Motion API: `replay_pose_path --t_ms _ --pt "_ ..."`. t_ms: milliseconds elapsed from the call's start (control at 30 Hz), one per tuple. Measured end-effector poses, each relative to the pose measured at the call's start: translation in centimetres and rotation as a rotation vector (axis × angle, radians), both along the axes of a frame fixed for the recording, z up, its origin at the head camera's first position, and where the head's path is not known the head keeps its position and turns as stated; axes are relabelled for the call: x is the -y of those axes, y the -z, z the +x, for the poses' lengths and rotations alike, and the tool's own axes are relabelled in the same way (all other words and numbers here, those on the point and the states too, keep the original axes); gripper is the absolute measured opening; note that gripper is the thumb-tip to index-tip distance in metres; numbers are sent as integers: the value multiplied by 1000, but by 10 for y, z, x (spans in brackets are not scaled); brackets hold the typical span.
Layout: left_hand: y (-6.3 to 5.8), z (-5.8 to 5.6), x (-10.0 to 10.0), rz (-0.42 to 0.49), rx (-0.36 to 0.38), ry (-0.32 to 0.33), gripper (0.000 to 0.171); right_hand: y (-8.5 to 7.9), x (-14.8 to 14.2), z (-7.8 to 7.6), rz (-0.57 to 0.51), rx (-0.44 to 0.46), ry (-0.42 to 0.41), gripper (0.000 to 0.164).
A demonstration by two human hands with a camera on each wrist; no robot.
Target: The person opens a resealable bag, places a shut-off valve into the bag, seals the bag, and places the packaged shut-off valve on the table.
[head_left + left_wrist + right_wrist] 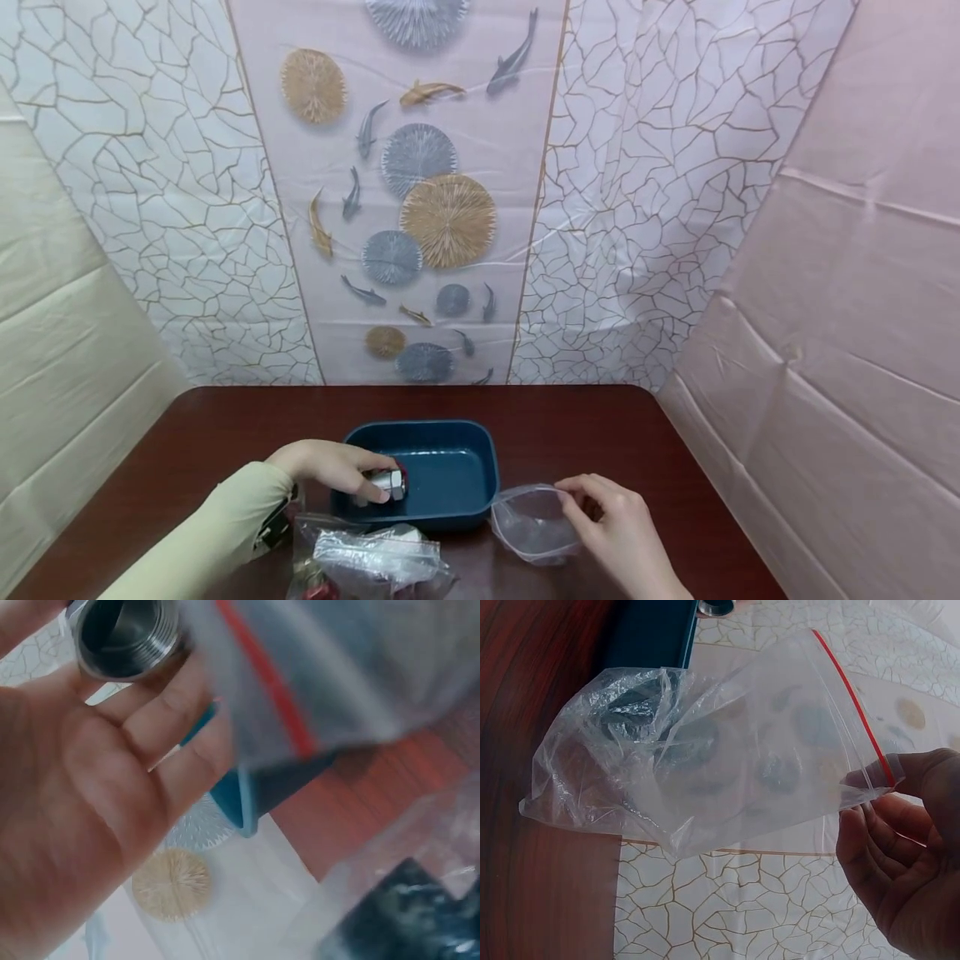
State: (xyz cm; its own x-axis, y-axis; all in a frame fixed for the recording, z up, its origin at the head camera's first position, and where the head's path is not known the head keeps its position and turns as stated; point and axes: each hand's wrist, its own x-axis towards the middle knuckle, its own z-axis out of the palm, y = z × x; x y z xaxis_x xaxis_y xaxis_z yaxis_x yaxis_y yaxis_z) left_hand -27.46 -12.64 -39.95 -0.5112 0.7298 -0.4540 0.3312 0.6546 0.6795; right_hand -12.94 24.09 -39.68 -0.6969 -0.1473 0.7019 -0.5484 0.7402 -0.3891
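Observation:
My left hand reaches over the left side of a dark blue rectangular tub. It grips a silvery metal pipe fitting, which has a hex end and some red beside it. In the left wrist view, the threaded open end of the fitting shows between thumb and fingers of the left hand. Right of the tub, my right hand pinches a corner of a clear zip bag at its mouth. The bag has a red strip and hangs with nothing visible inside.
In front of the tub lie several clear zip bags, some with metal and red parts inside. The dark red-brown table ends against a patterned cloth backdrop, with plain cloth walls at both sides.

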Motion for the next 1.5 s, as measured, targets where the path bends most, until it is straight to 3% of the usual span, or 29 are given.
replay_pose_path --t_ms 200,300,467,700,800,933,1200,1333,1500 --pt "-5 -6 -3 -71 -78 -9 57 0 -1 0 -4 0 7 33" --pt "-5 -9 -6 -66 -116 -19 46 -1 -1 0 -7 0 6 33" --pt "-3 -12 -7 -40 -134 -102 38 0 -1 0 -5 17 7 32" --pt "4 -12 -10 -92 -397 -179 39 2 -1 2 -6 55 17 32" --pt "9 -11 -15 -109 -478 -188 50 3 0 3 -12 79 21 32" --pt "17 -11 -22 -129 -560 -183 64 4 0 4 -18 96 28 33" --pt "29 -15 -25 -114 -597 -222 57 7 0 7 -23 107 38 33" --pt "32 -15 -24 -61 -641 -181 49 7 -1 7 -21 104 38 32" --pt "26 -9 -22 -1 -709 -91 38 5 -2 5 -10 58 18 31"
